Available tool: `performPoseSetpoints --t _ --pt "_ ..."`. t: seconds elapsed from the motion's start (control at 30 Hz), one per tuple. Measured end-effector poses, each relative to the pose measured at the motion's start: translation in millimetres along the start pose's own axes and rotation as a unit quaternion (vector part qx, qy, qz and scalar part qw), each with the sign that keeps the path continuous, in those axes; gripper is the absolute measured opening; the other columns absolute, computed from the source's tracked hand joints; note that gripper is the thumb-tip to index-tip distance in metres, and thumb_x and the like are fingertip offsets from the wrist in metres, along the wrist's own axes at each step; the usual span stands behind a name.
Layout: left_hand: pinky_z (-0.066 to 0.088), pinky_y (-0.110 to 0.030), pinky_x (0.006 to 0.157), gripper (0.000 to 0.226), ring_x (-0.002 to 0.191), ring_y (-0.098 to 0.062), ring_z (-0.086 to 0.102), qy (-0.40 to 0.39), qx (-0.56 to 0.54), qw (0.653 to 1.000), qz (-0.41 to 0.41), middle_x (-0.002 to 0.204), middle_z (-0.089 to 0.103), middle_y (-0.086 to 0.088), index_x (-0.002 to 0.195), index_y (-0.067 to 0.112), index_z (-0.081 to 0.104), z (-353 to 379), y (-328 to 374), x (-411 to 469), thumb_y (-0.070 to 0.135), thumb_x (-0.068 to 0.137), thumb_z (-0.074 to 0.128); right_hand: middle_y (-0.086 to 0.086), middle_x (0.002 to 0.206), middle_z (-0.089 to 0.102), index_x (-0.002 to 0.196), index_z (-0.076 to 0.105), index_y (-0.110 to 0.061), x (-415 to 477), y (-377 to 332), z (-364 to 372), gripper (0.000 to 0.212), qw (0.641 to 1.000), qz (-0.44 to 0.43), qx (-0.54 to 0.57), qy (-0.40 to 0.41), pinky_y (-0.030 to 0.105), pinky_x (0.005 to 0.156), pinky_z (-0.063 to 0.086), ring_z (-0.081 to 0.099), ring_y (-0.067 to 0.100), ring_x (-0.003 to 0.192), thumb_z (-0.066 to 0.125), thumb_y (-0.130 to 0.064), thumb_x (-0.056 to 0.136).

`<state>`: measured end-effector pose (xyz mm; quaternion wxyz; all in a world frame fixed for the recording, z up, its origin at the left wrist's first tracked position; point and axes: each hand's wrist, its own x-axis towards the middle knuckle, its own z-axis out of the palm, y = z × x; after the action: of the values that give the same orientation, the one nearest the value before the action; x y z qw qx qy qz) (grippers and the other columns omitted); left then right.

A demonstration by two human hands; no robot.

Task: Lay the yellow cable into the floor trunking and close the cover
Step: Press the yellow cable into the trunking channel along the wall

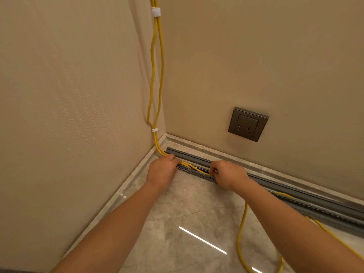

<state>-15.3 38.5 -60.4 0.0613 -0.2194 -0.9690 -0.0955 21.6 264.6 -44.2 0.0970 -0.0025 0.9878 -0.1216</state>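
Two yellow cables [156,75] run down the wall corner, held by white ties, and bend into the grey slotted floor trunking [199,173] along the right wall's skirting. My left hand [162,169] presses the cables down at the trunking's corner end. My right hand [226,173] pinches the cables a little further along the open channel. A grey strip [189,155], perhaps the cover, lies behind the channel against the skirting. Slack yellow cable [241,233] loops over the floor at the lower right.
A grey wall socket [247,124] sits above the trunking on the right wall. The marble floor [187,223] is glossy with a light reflection. Beige walls meet in the corner at the trunking's end.
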Motion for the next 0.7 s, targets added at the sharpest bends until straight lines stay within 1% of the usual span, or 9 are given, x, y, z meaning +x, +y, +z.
performPoseSetpoints --t 0.07,0.17,0.27,0.33,0.47,0.6,0.7 --pt "0.054 -0.038 0.078 0.031 0.098 -0.024 0.064 -0.001 -0.005 1.000 0.006 0.120 0.062 0.003 0.123 0.025 0.060 0 -3 -4 0.016 0.094 0.052 -0.001 0.106 0.063 0.101 0.060 -0.032 1 -2 -2 0.022 1.000 0.005 0.001 -0.010 0.027 0.062 0.035 0.053 0.020 0.086 0.047 -0.017 0.092" --pt "0.052 -0.034 0.070 0.029 0.092 -0.024 0.065 -0.008 0.016 0.999 0.031 0.123 0.059 0.005 0.121 0.026 0.060 3 -1 -11 0.018 0.094 0.051 -0.001 0.103 0.062 0.100 0.059 -0.032 1 -5 -3 0.021 1.000 0.007 -0.006 -0.024 0.027 0.059 0.034 0.050 0.018 0.082 0.049 -0.015 0.092" --pt "0.049 -0.033 0.066 0.033 0.088 -0.024 0.065 -0.012 0.012 1.000 0.026 0.123 0.056 0.003 0.125 0.027 0.057 5 3 -10 0.018 0.093 0.054 -0.003 0.095 0.056 0.100 0.059 -0.031 2 -8 -5 0.022 0.999 0.007 -0.014 -0.031 0.026 0.053 0.030 0.049 0.018 0.081 0.050 -0.013 0.091" --pt "0.048 -0.033 0.068 0.034 0.091 -0.024 0.064 -0.016 0.016 0.999 0.023 0.125 0.055 0.004 0.127 0.029 0.054 5 4 -9 0.022 0.093 0.054 -0.004 0.092 0.053 0.100 0.059 -0.030 2 -9 -5 0.022 0.999 0.006 -0.019 -0.032 0.026 0.052 0.030 0.050 0.019 0.080 0.050 -0.012 0.091" --pt "0.049 -0.032 0.081 0.038 0.106 -0.022 0.061 -0.022 0.029 0.999 0.026 0.133 0.052 0.008 0.133 0.032 0.048 3 4 -10 0.025 0.095 0.051 -0.004 0.090 0.053 0.101 0.059 -0.029 3 -10 -7 0.023 0.999 0.005 -0.032 -0.041 0.026 0.053 0.032 0.051 0.019 0.080 0.050 -0.010 0.090" --pt "0.049 -0.033 0.086 0.046 0.113 -0.020 0.059 -0.010 0.023 0.999 0.021 0.137 0.052 0.005 0.141 0.028 0.040 5 3 -15 0.026 0.096 0.051 -0.003 0.088 0.051 0.101 0.058 -0.028 2 -13 -8 0.024 0.997 -0.006 -0.065 -0.046 0.026 0.053 0.034 0.049 0.020 0.077 0.051 -0.009 0.088" --pt "0.047 -0.032 0.090 0.048 0.119 -0.019 0.055 -0.005 0.055 0.998 0.040 0.135 0.052 0.003 0.145 0.025 0.037 6 6 -13 0.028 0.098 0.047 -0.002 0.088 0.051 0.103 0.058 -0.027 2 -14 -9 0.024 0.996 -0.010 -0.070 -0.047 0.028 0.056 0.036 0.049 0.020 0.077 0.051 -0.010 0.089"
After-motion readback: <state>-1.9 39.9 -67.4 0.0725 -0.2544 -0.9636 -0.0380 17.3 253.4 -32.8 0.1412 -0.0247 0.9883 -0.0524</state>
